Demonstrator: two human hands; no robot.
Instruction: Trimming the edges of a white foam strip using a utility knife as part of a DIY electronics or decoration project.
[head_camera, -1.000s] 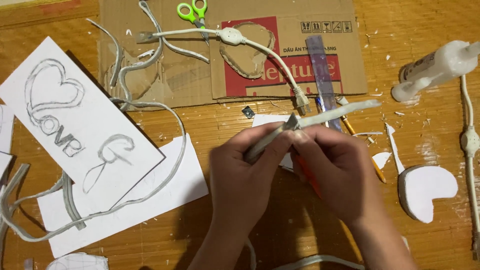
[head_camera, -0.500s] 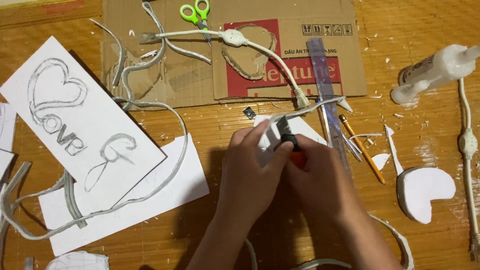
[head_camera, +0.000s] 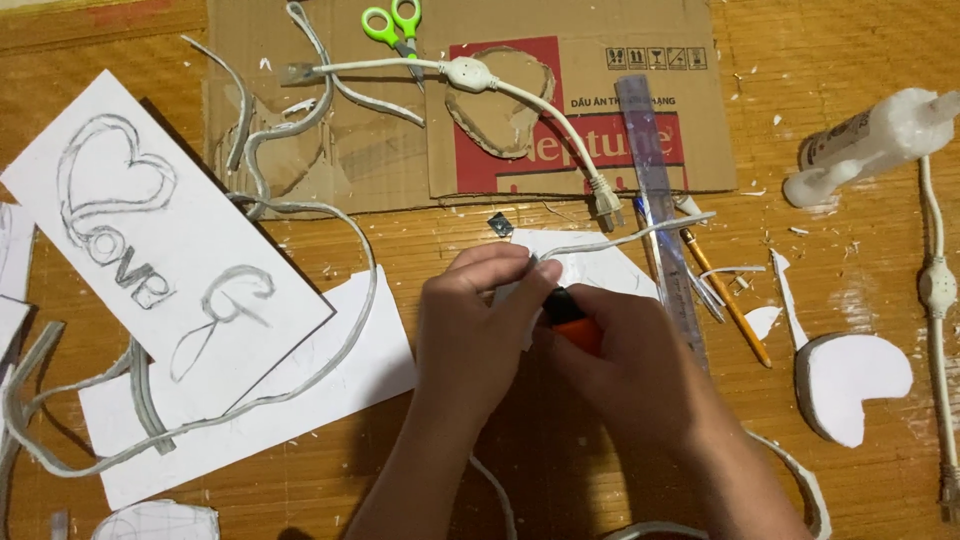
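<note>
My left hand (head_camera: 475, 330) pinches a thin white strip (head_camera: 640, 232) that runs up and to the right, over a white sheet (head_camera: 590, 265). Close beside it, my right hand (head_camera: 625, 355) grips an orange-and-black cutter (head_camera: 570, 320), whose tip meets the strip near my left fingertips. Both hands are low in the middle of the wooden table (head_camera: 860, 130). The blade itself is hidden between my fingers.
A clear ruler (head_camera: 660, 210), a pencil (head_camera: 725, 298) and foam scraps lie to the right. A white foam heart (head_camera: 850, 385) and a glue bottle (head_camera: 875, 140) sit further right. Behind are cardboard (head_camera: 560, 100), green scissors (head_camera: 392, 25) and a white cable (head_camera: 520, 95). A drawn paper sheet (head_camera: 160, 250) lies left.
The strip has dropped from being held up in both hands to lying low over the white sheet. My hands have closed together and the orange cutter now shows in my right hand.
</note>
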